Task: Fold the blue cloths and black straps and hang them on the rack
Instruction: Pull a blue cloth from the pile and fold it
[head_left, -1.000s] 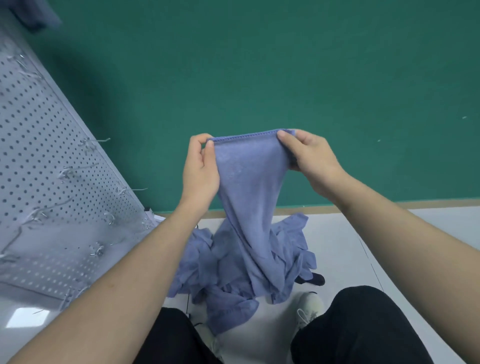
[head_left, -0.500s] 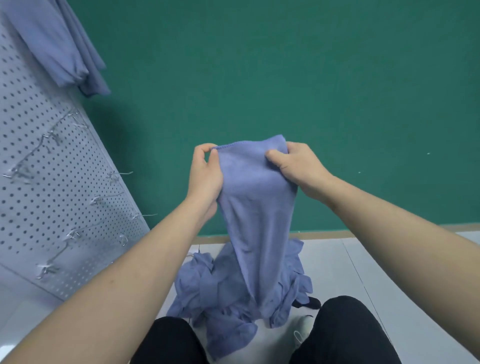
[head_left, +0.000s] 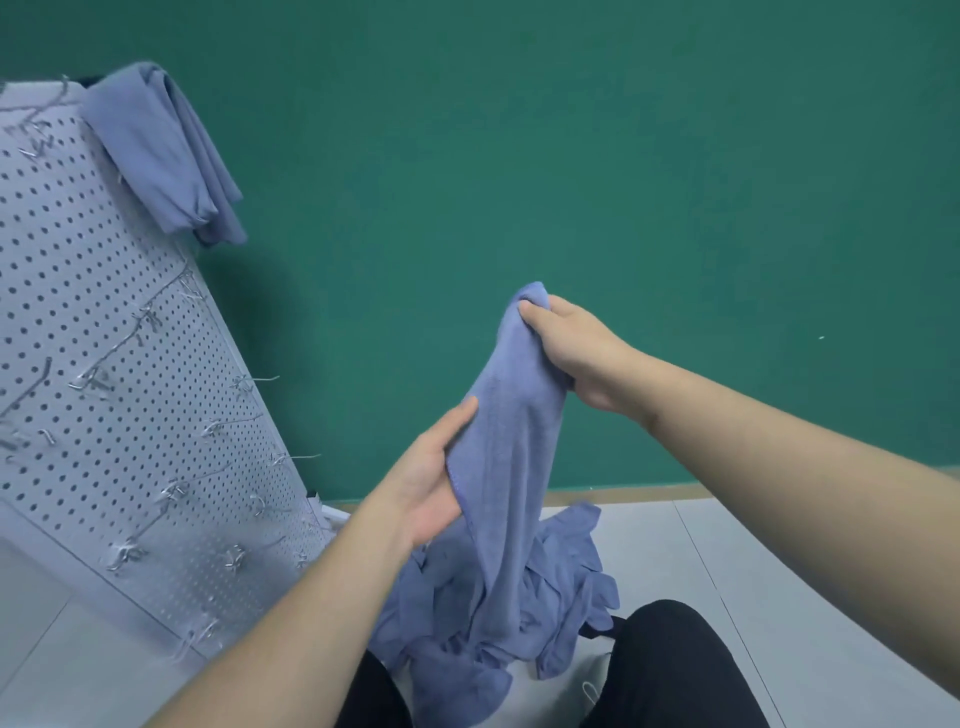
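Right hand (head_left: 566, 345) grips blue cloth (head_left: 511, 441) top — left hand (head_left: 431, 478) cups its side.

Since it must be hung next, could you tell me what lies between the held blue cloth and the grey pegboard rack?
In the head view, only bare green wall separates the cloth from the rack.
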